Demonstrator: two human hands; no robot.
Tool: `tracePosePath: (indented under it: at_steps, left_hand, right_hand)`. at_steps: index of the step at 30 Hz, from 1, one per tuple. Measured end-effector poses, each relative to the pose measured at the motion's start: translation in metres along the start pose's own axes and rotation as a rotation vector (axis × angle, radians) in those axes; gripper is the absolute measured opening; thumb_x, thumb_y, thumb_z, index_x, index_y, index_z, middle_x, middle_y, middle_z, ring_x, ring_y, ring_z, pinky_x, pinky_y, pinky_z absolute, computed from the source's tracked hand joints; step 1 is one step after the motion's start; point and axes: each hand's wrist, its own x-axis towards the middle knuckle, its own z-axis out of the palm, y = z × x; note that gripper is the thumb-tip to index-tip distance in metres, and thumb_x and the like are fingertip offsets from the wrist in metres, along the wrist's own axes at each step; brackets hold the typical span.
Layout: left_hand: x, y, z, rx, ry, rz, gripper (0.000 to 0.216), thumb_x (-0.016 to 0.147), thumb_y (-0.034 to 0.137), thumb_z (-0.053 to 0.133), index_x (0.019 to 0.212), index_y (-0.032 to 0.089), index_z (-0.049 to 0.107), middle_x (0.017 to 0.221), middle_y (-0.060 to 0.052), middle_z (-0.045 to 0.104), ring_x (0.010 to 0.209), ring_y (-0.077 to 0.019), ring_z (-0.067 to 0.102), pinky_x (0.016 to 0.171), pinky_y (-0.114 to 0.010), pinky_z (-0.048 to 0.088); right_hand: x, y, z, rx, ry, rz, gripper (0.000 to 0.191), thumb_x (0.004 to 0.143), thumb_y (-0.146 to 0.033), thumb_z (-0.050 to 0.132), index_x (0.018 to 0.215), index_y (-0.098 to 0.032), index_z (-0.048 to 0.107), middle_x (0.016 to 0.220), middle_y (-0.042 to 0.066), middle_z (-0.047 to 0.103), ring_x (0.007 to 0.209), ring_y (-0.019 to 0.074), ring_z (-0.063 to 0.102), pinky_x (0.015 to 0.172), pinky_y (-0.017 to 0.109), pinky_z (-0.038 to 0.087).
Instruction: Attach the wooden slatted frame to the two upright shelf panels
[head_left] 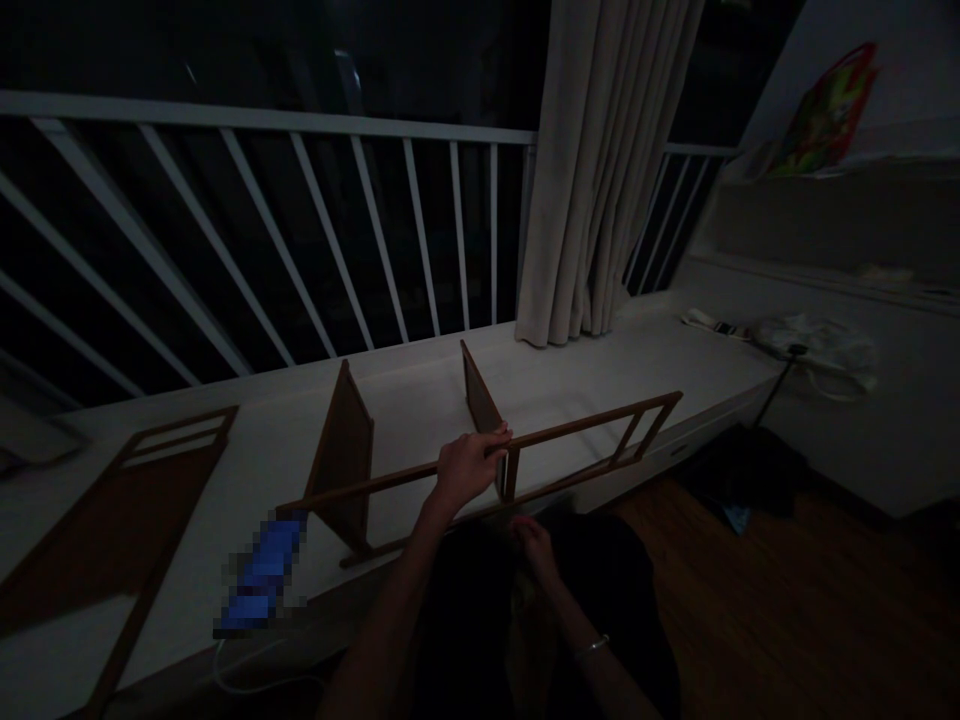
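A brown wooden frame with two long rails lies on its side along the white ledge. One wooden panel stands crosswise near its left end, and a second panel joins near the middle. My left hand is closed over the upper rail beside the second panel, its fingertips at the joint. Just below the lower rail, over my lap, is my right hand. Its fingers are pinched together; what they hold, if anything, is too dark to make out.
Another wooden piece with a panel and slats lies at the left. A blurred blue-lit device with a white cable is near the ledge's front edge. Behind are a white railing and a curtain. A dark heap lies on the floor.
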Motion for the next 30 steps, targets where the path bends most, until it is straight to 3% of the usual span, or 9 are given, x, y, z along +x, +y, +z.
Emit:
tracePosePath:
  at_steps: [9,15,19,23,26,30]
  left_hand:
    - [-0.001,-0.001,0.001,-0.004,0.007,0.015,0.03,0.075,0.031,0.05,0.103,0.041,0.052,0.116,0.015,0.048,0.104,-0.0141,0.049,0.083,-0.027,0.041]
    - [0.0,0.001,-0.001,-0.043,-0.003,-0.008,0.029,0.074,0.028,0.052,0.101,0.037,0.055,0.115,0.013,0.049,0.106,-0.0137,0.048,0.084,-0.025,0.04]
    - [0.002,0.002,-0.004,-0.086,-0.035,-0.019,0.03,0.071,0.026,0.055,0.1,0.034,0.057,0.114,0.011,0.051,0.106,-0.0145,0.048,0.084,-0.025,0.04]
    - [0.004,0.0,-0.004,-0.109,-0.038,0.019,0.031,0.07,0.025,0.056,0.1,0.033,0.058,0.114,0.01,0.051,0.104,-0.0147,0.049,0.083,-0.024,0.041]
    - [0.003,-0.001,-0.003,-0.094,-0.024,0.006,0.03,0.07,0.026,0.055,0.1,0.034,0.057,0.114,0.011,0.051,0.105,-0.0143,0.049,0.084,-0.025,0.04]
    - [0.002,0.001,-0.004,-0.073,-0.017,-0.02,0.029,0.071,0.027,0.055,0.099,0.034,0.058,0.113,0.011,0.052,0.104,-0.0148,0.049,0.085,-0.026,0.04]
  right_hand:
    - [0.005,0.002,0.0,-0.101,0.029,-0.008,0.04,0.055,-0.048,0.055,0.073,-0.013,0.06,0.057,0.002,0.06,0.05,0.013,0.051,0.046,0.022,0.038]
    - [0.011,-0.007,0.012,-0.194,0.066,-0.066,0.033,0.058,-0.046,0.055,0.065,-0.013,0.057,0.062,0.004,0.061,0.062,0.0163,0.054,0.057,0.024,0.04]
    - [0.004,-0.02,0.018,-0.251,0.106,-0.144,0.036,0.062,-0.047,0.054,0.078,-0.014,0.054,0.072,0.006,0.061,0.068,0.017,0.055,0.062,0.024,0.04]
    - [-0.003,-0.04,0.021,-0.601,0.151,-0.265,0.042,0.068,-0.048,0.049,0.096,-0.017,0.05,0.081,0.006,0.062,0.07,0.0171,0.057,0.061,0.024,0.038]
    - [-0.002,-0.054,0.025,-0.919,0.142,-0.28,0.039,0.07,-0.049,0.048,0.094,-0.019,0.053,0.086,0.008,0.062,0.077,0.0187,0.058,0.063,0.024,0.036]
    - [0.004,-0.064,0.031,-1.114,0.127,-0.227,0.037,0.075,-0.048,0.041,0.088,-0.018,0.058,0.081,0.01,0.064,0.076,0.0193,0.059,0.06,0.025,0.035]
